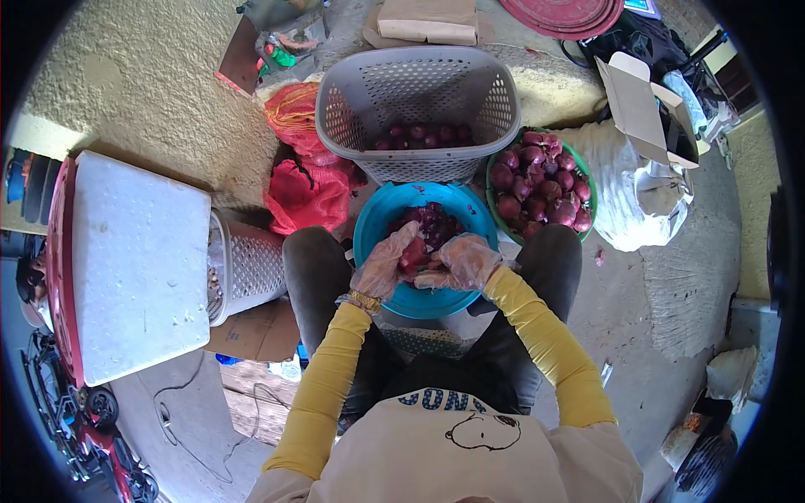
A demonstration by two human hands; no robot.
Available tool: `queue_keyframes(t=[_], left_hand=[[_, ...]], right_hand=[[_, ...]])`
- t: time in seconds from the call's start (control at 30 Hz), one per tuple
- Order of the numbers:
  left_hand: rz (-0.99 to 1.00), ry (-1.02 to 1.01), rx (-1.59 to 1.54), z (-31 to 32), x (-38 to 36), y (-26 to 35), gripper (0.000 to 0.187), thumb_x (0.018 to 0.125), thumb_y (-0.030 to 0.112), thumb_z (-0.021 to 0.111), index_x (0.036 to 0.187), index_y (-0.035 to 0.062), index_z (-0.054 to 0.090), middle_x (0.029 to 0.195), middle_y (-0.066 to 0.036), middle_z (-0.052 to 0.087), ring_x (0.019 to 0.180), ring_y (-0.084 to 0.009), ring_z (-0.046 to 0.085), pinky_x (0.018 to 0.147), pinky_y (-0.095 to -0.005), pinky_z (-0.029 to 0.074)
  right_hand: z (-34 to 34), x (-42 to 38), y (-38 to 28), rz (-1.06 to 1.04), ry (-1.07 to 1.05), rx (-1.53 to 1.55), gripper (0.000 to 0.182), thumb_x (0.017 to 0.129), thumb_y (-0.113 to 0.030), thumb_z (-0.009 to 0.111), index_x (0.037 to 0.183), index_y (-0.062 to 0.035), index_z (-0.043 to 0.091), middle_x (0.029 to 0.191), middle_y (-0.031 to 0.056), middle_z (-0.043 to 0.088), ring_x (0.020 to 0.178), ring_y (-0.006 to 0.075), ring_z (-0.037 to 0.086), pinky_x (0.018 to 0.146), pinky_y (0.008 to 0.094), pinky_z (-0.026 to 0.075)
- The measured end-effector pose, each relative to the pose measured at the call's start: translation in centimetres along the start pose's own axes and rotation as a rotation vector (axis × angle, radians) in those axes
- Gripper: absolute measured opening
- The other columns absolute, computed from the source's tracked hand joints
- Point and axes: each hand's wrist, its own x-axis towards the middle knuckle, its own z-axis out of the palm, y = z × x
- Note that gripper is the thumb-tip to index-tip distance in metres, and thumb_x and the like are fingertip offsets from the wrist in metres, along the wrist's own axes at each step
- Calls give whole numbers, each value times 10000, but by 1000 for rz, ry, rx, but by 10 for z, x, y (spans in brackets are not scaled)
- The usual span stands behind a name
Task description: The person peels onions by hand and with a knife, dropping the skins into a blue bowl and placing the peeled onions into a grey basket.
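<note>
Both hands wear clear plastic gloves and meet over a blue basin [366, 226] between the knees. My left hand [385, 267] is closed round a red onion [413, 256]. My right hand [466, 261] is at the onion's right side, its fingers bent towards it; whether it holds a small tool is hidden. Dark red onion skins [436, 224] lie in the basin below. Just beyond stands a grey perforated basket [419, 80] with several onions at its bottom. To the right, a green basket [594, 180] is heaped with red onions [545, 180].
Red mesh sacks [309, 197] lie left of the grey basket. A white foam box [138, 268] and a light perforated basket [256, 264] stand at the left. At the right are a white sack [616, 189] and an open cardboard box [635, 109].
</note>
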Motion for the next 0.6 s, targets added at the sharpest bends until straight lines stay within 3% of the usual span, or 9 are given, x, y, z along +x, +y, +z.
queue_keyframes(t=[0.07,0.17,0.3,0.5,0.57,0.6], left_hand=[[40,-37,64,-7,5,-2,476,1012,510,596,1258,103,606,1166,-52,642,1003,-167,628,806,-336,556],[26,39,-58,2,2,7,548,992,524,623,1211,23,592,1087,-112,669,957,-243,674,735,-374,595],[28,52,-156,-4,6,6,588,1000,585,564,1188,28,579,1084,-125,656,953,-255,673,724,-391,595],[84,126,-314,-14,4,12,626,1006,619,514,1193,24,553,1100,-143,657,941,-307,675,769,-427,616],[142,56,-345,-17,4,13,626,1009,611,514,1207,18,546,1111,-149,651,959,-331,677,783,-443,623],[140,55,-345,-17,5,13,626,1009,611,514,1207,18,546,1111,-149,651,959,-331,677,783,-443,623]], right_hand=[[7,0,5,-25,-19,34,643,836,-765,613,957,-164,803,813,163,733,796,389,710,743,494,550],[9,-3,5,-56,-28,37,669,823,-783,607,977,-161,800,832,156,739,818,382,714,759,491,556],[15,-6,8,-113,11,-49,581,830,-695,690,921,-132,805,769,130,728,759,362,704,713,461,554],[10,-7,8,-77,-47,-93,642,837,-737,642,936,-123,803,813,140,737,810,371,711,755,462,561],[7,-5,9,90,-178,-62,787,845,-814,532,1006,-84,778,899,171,743,904,391,712,849,487,553],[6,-4,8,91,-178,-61,787,845,-814,532,1006,-84,778,899,171,743,904,391,712,849,487,553]])
